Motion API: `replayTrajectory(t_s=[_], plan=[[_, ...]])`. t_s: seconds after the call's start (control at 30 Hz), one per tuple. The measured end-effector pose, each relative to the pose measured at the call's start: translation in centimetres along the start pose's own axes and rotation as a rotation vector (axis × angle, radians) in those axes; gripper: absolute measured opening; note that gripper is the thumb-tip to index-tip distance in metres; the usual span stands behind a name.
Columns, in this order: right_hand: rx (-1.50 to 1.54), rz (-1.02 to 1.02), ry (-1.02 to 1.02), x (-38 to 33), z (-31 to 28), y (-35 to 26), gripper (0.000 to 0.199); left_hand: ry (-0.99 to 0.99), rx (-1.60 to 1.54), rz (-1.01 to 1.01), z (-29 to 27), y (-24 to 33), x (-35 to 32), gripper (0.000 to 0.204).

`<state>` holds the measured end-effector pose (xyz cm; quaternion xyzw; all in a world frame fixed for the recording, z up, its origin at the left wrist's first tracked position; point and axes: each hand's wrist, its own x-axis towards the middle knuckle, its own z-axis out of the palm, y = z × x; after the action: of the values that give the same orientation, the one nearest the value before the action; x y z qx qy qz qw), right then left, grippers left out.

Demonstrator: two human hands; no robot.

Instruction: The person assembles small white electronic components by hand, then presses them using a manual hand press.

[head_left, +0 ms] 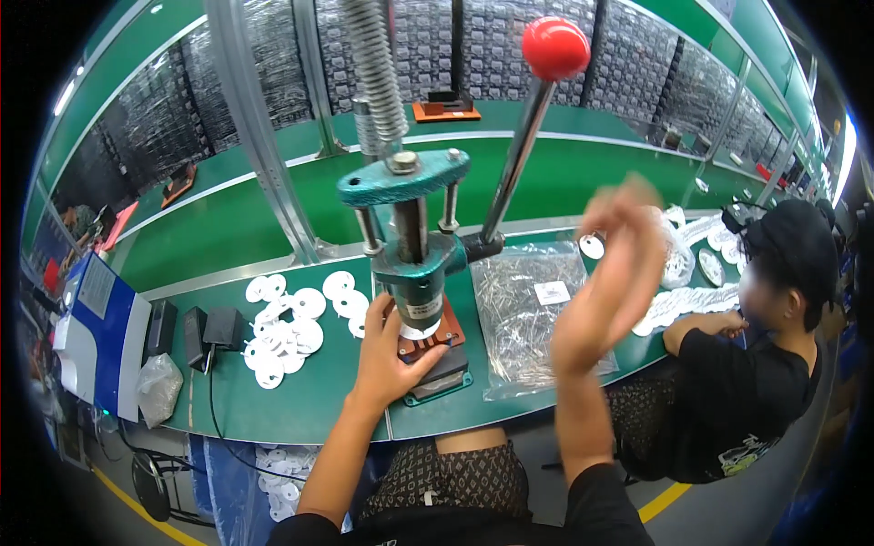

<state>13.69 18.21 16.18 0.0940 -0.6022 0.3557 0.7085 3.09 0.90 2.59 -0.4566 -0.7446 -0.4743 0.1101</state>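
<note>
A green hand press (421,264) with a long lever and a red ball knob (555,48) stands in front of me. Under its ram, a white disc (421,333) sits on an orange-brown fixture (444,329). My left hand (387,357) rests against the fixture's near left corner, thumb and fingers spread around it, close to the disc. Raised to the right of the press, my right hand (619,264) is smeared by motion and away from the lever. A clear bag of thin metal pins (519,318) lies beneath and beside it.
Loose white discs (282,332) lie left of the press. Beyond them are black power adapters (221,328) and a blue-and-white machine (102,328). A co-worker (756,364) sits at the right near rows of white parts (687,307). A metal upright (259,118) rises behind the bench.
</note>
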Motion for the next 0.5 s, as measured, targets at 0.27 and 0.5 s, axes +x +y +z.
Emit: replayTrajectory(t_s=[0.27,0.5], plan=[[0.323,0.618,-0.262,12.3,7.2,-1.8,0.038,0.033,-0.038,0.004,0.3,-0.8,0.2,0.065],[0.482,0.112,-0.5,9.3,0.6,-1.5,0.047,0.0,-0.082,-0.048,0.8,-0.3,0.1,0.066]])
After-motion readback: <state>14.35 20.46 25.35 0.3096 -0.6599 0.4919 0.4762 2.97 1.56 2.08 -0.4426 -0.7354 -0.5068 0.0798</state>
